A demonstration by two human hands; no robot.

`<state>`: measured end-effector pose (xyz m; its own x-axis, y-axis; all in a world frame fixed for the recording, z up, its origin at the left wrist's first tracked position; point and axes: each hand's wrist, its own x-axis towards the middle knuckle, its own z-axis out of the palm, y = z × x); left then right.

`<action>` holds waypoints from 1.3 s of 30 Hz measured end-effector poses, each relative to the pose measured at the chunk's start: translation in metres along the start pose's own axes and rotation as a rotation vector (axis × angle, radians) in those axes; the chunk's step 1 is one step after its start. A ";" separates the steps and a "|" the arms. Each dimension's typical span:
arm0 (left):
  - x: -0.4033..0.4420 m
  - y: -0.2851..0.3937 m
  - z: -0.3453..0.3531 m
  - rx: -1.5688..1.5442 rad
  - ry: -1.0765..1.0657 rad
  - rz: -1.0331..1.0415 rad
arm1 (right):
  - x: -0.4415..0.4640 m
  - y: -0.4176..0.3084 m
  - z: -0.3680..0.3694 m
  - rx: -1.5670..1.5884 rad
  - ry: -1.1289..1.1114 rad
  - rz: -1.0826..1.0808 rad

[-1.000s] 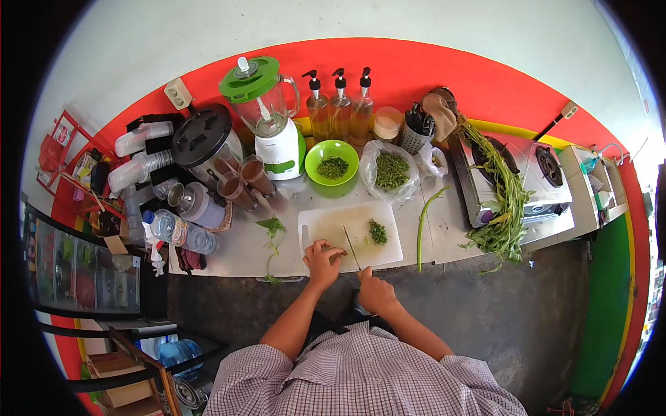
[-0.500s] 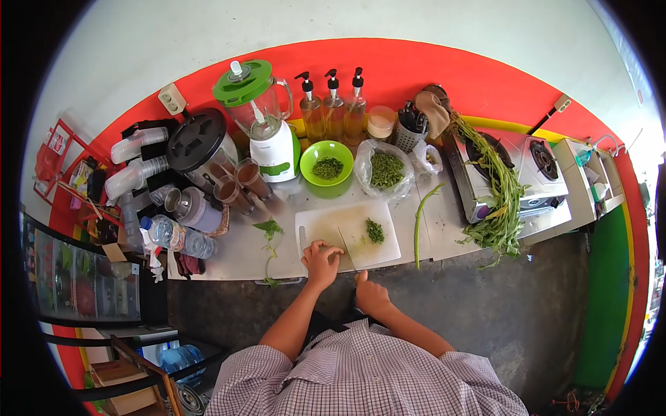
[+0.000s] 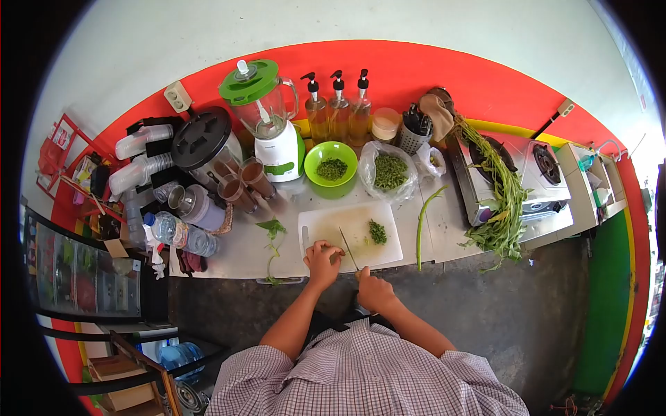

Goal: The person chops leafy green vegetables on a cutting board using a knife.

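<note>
My right hand (image 3: 375,290) is wrapped round the handle of a knife (image 3: 349,248), whose blade lies over the white cutting board (image 3: 320,223). On the board's left part my left hand (image 3: 323,263) has its fingers curled close to the blade; what they hold is too small to make out. Chopped greens (image 3: 377,232) form a small pile right of the knife, with a few bits beside it. Behind the board stand a green bowl (image 3: 331,170) of chopped greens and a clear plastic bag (image 3: 389,172) with more. A long green stalk (image 3: 421,229) lies to the right.
A leafy stem (image 3: 272,243) lies left of the board. Further left are a water bottle (image 3: 182,236), brown cups (image 3: 257,178) and a blender (image 3: 277,149). Pump bottles (image 3: 338,114) stand behind. Leafy stalks (image 3: 503,201) hang over the stove (image 3: 541,166) at right.
The whole view shifts slightly with the head. Against the board, the knife blade has tilted a little to the left since the first frame; both hands stay in nearly the same places.
</note>
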<state>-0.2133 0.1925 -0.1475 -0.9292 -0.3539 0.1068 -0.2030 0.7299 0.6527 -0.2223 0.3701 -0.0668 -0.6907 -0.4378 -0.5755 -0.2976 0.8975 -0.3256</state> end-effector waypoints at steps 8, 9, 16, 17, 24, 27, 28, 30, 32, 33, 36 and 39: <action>0.000 0.003 -0.001 -0.007 -0.007 -0.008 | -0.001 0.002 -0.002 -0.052 0.010 -0.027; 0.000 0.002 -0.001 -0.018 0.004 -0.001 | 0.000 0.002 -0.002 -0.050 0.006 -0.029; 0.002 -0.002 -0.001 -0.041 -0.018 -0.013 | 0.011 0.001 0.020 -0.035 0.031 -0.005; 0.001 -0.002 -0.001 -0.039 -0.021 -0.017 | 0.011 0.000 0.016 -0.054 0.017 -0.007; 0.000 -0.006 -0.004 -0.072 0.004 0.044 | 0.006 -0.004 0.018 -0.020 0.055 -0.022; 0.001 -0.005 -0.003 -0.079 0.010 0.046 | 0.013 0.000 0.013 -0.025 0.007 -0.017; 0.001 -0.006 -0.003 -0.076 0.019 0.051 | 0.010 -0.001 0.006 -0.024 0.013 -0.030; 0.002 -0.006 -0.005 -0.082 0.010 0.051 | 0.009 -0.005 0.003 -0.022 0.021 -0.050; 0.003 -0.007 -0.007 -0.089 -0.002 0.050 | 0.009 -0.007 0.012 -0.009 0.017 -0.028; 0.002 -0.006 -0.007 -0.083 0.010 0.050 | 0.011 -0.006 0.018 -0.010 0.015 -0.027; 0.003 -0.004 -0.005 -0.092 0.025 0.056 | 0.018 -0.004 0.023 -0.055 0.003 -0.016; 0.002 -0.008 -0.003 -0.108 0.028 0.064 | 0.016 -0.007 0.013 -0.042 0.036 -0.036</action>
<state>-0.2123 0.1842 -0.1503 -0.9299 -0.3258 0.1707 -0.1075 0.6847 0.7208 -0.2228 0.3560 -0.0836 -0.7020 -0.4685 -0.5364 -0.3496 0.8829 -0.3136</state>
